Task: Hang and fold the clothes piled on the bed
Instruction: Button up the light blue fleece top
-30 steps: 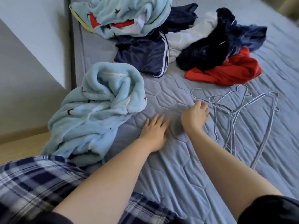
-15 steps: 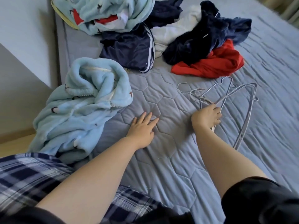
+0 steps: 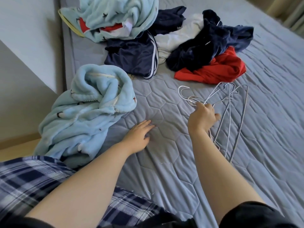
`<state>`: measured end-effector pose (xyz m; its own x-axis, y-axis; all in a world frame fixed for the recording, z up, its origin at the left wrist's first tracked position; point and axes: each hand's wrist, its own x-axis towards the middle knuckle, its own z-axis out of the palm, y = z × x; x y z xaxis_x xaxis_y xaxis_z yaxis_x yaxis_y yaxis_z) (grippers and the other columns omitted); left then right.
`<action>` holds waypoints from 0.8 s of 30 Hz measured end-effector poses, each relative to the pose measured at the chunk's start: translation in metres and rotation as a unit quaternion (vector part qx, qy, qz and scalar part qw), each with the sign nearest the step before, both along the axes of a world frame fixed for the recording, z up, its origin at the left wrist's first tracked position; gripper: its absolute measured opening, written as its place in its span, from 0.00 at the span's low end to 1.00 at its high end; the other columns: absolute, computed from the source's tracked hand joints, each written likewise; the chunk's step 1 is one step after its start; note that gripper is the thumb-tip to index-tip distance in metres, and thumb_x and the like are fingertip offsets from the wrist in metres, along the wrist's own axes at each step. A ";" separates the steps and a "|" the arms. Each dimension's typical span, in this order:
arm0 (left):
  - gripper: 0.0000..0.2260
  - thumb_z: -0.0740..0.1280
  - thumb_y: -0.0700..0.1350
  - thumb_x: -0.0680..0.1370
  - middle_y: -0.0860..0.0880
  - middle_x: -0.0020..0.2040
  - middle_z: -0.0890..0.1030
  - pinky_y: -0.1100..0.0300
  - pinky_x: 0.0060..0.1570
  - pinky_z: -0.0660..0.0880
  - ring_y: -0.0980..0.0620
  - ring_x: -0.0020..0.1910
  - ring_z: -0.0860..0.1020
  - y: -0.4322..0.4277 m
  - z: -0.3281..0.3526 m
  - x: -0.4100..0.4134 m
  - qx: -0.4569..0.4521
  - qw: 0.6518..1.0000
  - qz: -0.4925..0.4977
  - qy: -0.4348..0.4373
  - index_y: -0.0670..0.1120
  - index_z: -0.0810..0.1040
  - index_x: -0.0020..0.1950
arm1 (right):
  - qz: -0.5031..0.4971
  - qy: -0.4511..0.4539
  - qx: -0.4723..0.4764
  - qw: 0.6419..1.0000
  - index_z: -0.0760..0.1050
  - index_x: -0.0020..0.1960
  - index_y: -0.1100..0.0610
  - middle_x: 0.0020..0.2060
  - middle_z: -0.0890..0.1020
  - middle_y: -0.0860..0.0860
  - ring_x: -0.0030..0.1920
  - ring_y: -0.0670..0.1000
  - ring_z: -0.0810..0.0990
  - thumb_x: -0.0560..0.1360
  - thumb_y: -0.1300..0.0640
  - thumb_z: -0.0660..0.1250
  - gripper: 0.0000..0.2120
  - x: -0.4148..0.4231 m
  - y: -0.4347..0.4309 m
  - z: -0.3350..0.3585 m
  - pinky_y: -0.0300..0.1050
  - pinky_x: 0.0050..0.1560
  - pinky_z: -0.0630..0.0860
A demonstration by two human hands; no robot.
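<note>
The right hand point(image 3: 203, 118) has its fingers curled round a bundle of thin wire hangers point(image 3: 228, 112), gripping them where the necks meet just below the hooks. That looks like the sensible place to hold them, since the frames fan out to the right and near side and would likely tangle or slip if grabbed lower. The hangers seem partly lifted at the hook end while their long bottom bars lie on the bed point(image 3: 271, 129). The left hand point(image 3: 139, 137) lies flat on the quilted cover with its fingers straight and together, holding nothing. Its place beside the bundle suggests it is propping the person's lean or waiting to take a garment. Left of it, touching the bed's left edge, a light-blue fleece garment point(image 3: 85, 112) sits crumpled apart from the rest, probably set out as the first piece to hang. The main heap is at the far side: another light-blue fleece point(image 3: 118, 18), navy shorts with white stripes point(image 3: 131, 58), a white garment point(image 3: 177, 40), a dark navy fleece point(image 3: 205, 46) and a red garment point(image 3: 218, 69), all overlapping and unsorted. The red one lies just beyond the hooks, within easy reach. Nothing appears folded or hung yet, so the task is at its start. Plaid cloth point(image 3: 24, 186) fills the near left corner; whether it is worn or part of the laundry is unclear.
</note>
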<state>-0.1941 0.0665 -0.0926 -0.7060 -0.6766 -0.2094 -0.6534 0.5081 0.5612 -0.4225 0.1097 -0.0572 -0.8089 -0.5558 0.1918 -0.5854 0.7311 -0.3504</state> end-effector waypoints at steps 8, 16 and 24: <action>0.16 0.59 0.38 0.79 0.52 0.69 0.73 0.67 0.63 0.63 0.54 0.66 0.71 -0.013 0.011 0.011 0.086 0.983 0.150 0.062 0.49 0.77 0.64 | 0.049 -0.023 -0.091 0.994 0.79 0.60 0.54 0.51 0.77 0.56 0.46 0.59 0.75 0.75 0.67 0.59 0.19 0.048 -0.024 0.039 0.48 0.56 0.59; 0.12 0.59 0.37 0.75 0.44 0.45 0.84 0.55 0.46 0.74 0.44 0.46 0.81 -0.025 0.061 0.034 -0.188 0.932 0.265 0.163 0.40 0.82 0.48 | 0.194 0.048 -0.283 0.938 0.78 0.40 0.65 0.35 0.78 0.61 0.33 0.62 0.74 0.76 0.63 0.64 0.08 0.105 -0.065 0.099 0.51 0.41 0.65; 0.11 0.63 0.41 0.76 0.44 0.60 0.75 0.52 0.59 0.67 0.43 0.60 0.71 -0.058 0.073 0.081 -0.212 0.863 0.442 0.121 0.42 0.78 0.57 | 0.278 0.005 -0.265 0.923 0.73 0.41 0.63 0.35 0.78 0.58 0.34 0.61 0.74 0.81 0.60 0.57 0.12 0.155 -0.112 0.118 0.45 0.34 0.58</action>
